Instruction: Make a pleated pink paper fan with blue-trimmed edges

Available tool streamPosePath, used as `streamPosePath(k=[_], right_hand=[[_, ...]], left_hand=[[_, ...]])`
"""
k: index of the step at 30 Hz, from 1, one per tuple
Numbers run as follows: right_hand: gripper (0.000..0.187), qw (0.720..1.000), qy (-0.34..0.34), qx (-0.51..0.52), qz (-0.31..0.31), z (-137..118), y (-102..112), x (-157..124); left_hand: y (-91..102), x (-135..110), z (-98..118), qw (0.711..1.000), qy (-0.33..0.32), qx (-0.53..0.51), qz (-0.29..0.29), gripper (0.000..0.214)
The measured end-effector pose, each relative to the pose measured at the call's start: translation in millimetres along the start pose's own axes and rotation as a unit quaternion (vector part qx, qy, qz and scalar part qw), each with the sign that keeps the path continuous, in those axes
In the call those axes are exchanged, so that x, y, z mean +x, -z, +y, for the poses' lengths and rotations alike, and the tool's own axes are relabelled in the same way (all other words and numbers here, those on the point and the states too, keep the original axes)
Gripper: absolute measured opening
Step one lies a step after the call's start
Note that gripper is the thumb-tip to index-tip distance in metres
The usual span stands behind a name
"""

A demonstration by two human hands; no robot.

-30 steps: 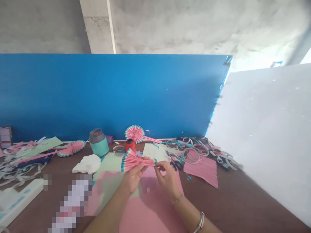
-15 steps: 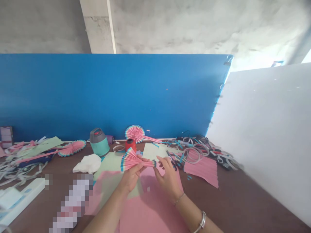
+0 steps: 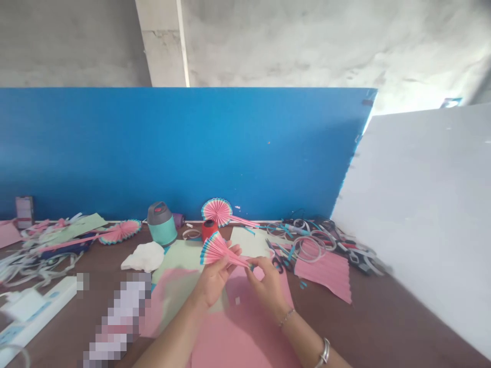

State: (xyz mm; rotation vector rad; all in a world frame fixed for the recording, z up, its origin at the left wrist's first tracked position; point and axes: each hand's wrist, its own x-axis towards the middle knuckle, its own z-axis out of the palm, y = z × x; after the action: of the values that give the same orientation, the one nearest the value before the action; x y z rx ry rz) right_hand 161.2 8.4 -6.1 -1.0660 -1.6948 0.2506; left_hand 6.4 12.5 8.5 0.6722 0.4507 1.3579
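Note:
A pleated pink paper fan [image 3: 217, 249] with a blue and cream edge is held between my two hands above the pink paper [image 3: 245, 332]. My left hand [image 3: 215, 273] grips its folds near the middle, with the spread part fanning out to the upper left. At the narrow right end, my right hand [image 3: 264, 278] pinches the gathered folds between thumb and forefinger. Scissors [image 3: 279, 261] with dark handles lie just beyond my right hand. A pink round fan with a long handle [image 3: 217, 211] leans by the blue panel behind.
A teal and grey container [image 3: 162, 225], a red object [image 3: 209, 228] and a crumpled white piece [image 3: 143, 257] stand behind and left. A power strip [image 3: 42, 309] lies at left. Creased pink paper [image 3: 326, 271] and coiled cables [image 3: 310, 245] lie right, before the blue panel [image 3: 192, 153].
My right hand has closed on the fan's narrow end, where its fingers were apart before. That end now tilts down to the right. The whole view has shifted slightly.

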Motion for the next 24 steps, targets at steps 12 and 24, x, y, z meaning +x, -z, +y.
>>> streamPosePath(k=[12, 24], right_hand=[[0.014, 0.990, 0.081, -0.115, -0.014, 1, -5, -4], [0.015, 0.994, 0.051, -0.094, -0.024, -2, -8, -7]], left_hand=[[-8.9, 3, -10, 0.983, -0.053, -0.053, 0.167, 0.026], [-14.0, 1, -6, 0.976, -0.055, -0.054, 0.205, 0.024]])
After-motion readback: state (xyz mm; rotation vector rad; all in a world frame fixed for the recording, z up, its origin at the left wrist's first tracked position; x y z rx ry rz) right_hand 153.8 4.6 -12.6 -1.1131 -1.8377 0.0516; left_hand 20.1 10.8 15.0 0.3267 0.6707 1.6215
